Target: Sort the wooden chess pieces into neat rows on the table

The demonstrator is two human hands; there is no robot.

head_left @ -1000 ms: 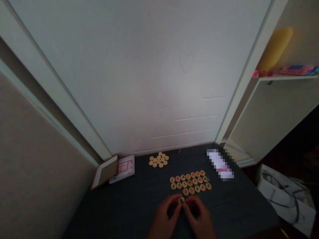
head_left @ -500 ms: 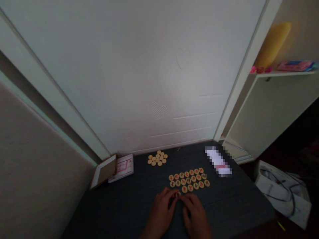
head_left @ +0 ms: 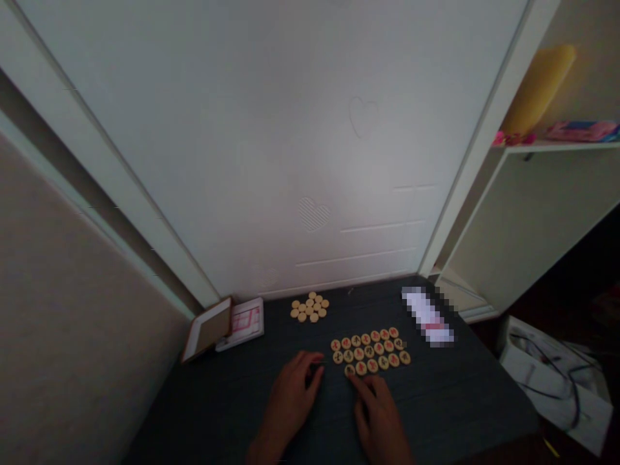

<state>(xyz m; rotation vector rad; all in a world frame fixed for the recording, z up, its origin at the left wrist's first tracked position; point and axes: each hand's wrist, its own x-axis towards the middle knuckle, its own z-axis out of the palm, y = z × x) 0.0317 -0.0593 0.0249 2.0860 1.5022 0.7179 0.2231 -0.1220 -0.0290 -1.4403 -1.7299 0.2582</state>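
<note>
Several round wooden chess pieces with red and dark marks [head_left: 371,352] lie face up in rows on the dark table [head_left: 450,400]. A smaller cluster of blank-faced pieces [head_left: 309,308] lies farther back. My right hand [head_left: 378,413] rests on the table, its forefinger stretched out and touching the nearest piece [head_left: 349,371] at the left end of the front row. My left hand [head_left: 290,399] lies flat to the left of the rows, fingers loosely spread, holding nothing.
A folded board and a white box with red print [head_left: 223,327] lie at the table's back left. A blurred white object [head_left: 428,318] lies at the back right. A white panel rises behind the table; a white shelf and a bag with cables stand to the right.
Both hands held one piece between their fingertips. The piece now lies at the left end of the front row, and my left hand has drawn away to the left.
</note>
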